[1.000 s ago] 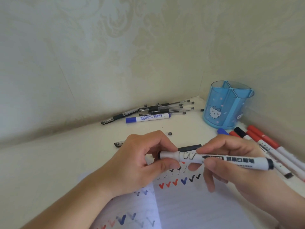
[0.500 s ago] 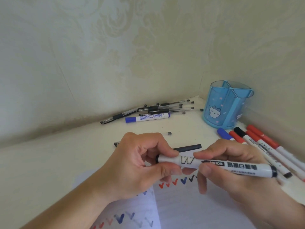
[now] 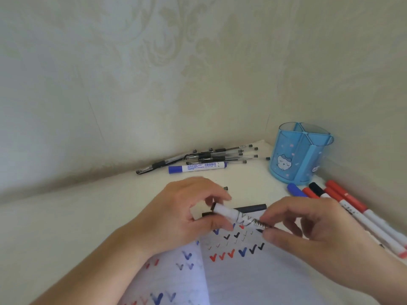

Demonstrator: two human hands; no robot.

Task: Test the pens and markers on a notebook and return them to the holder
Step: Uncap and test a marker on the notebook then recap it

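Note:
A white whiteboard marker (image 3: 229,214) with black ends is held low over the open notebook (image 3: 253,278), blurred by motion. My left hand (image 3: 189,214) pinches its left end, where a small black piece (image 3: 207,214) shows under the thumb; whether that is the cap pulled off I cannot tell. My right hand (image 3: 312,234) grips the marker's right part and hides the rest of the barrel. The page carries red, blue and black tick marks. The blue pen holder (image 3: 295,157) with a cat face stands at the back right with nothing showing above its rim.
Several black gel pens (image 3: 211,155) and a blue-capped marker (image 3: 198,167) lie by the back wall. Red, black and blue markers (image 3: 352,208) lie along the right wall beside the holder. A dark pen (image 3: 251,208) lies behind my hands, and a tiny black cap (image 3: 226,188) sits nearby.
The marker has tilted, left end up, and is now blurred. My right hand has slid left along the barrel and covers its printed label. My left hand stays at the marker's left end.

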